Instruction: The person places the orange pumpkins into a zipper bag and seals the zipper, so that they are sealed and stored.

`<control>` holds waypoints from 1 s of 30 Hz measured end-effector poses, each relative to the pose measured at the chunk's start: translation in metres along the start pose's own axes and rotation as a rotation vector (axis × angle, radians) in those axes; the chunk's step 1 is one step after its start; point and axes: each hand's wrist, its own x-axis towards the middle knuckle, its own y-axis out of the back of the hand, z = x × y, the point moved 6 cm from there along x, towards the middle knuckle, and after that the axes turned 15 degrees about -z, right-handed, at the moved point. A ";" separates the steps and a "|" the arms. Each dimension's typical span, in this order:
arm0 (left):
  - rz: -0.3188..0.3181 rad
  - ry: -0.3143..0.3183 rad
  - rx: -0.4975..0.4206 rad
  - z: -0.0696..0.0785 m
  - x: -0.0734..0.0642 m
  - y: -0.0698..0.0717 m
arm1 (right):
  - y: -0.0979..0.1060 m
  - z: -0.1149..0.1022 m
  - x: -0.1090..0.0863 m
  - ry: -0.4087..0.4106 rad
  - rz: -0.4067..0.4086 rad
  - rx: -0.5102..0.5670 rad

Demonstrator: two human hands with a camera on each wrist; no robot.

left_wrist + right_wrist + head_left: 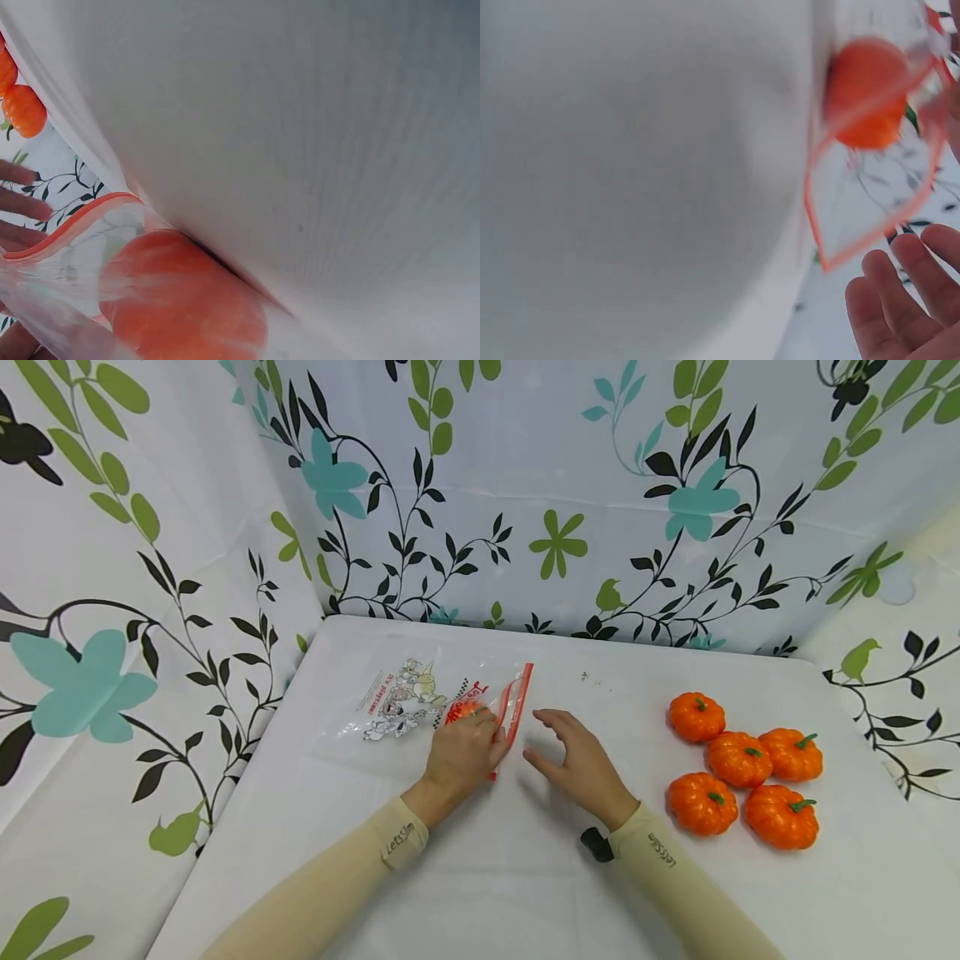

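Observation:
A clear zip bag (408, 702) with printed cartoon figures and a red-edged mouth lies on the table. My left hand (468, 752) grips the bag near its mouth, holding it raised. Inside the bag is one orange toy pumpkin (184, 300), partly covered by the left hand in the head view. Seen from the right wrist, the red rim gapes and the pumpkin (866, 94) sits behind it. My right hand (577, 764) is just right of the mouth, fingers spread, holding nothing and apart from the bag.
To the right, several orange toy pumpkins (738, 760) with green stems stand in a cluster on the white table (487, 877). A floral curtain (510, 477) hangs behind and along the sides. Small specks (588, 677) lie near the back edge.

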 end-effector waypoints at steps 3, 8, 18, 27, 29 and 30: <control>-0.008 0.005 0.003 0.000 0.000 -0.001 | 0.015 0.001 -0.008 -0.042 -0.013 -0.077; -0.030 0.019 -0.023 -0.001 0.000 -0.003 | 0.044 0.001 -0.019 -0.078 -0.054 -0.173; -0.032 0.024 -0.028 -0.001 0.000 -0.002 | 0.103 0.007 -0.046 -0.139 -0.076 -0.222; -0.017 0.027 -0.028 -0.001 0.001 -0.001 | 0.130 0.024 -0.070 -0.195 -0.061 -0.188; -0.020 0.030 -0.031 -0.001 0.001 -0.002 | 0.130 0.028 -0.073 -0.210 -0.079 -0.167; -0.023 0.032 -0.033 0.000 0.001 -0.002 | 0.130 0.031 -0.075 -0.227 -0.094 -0.158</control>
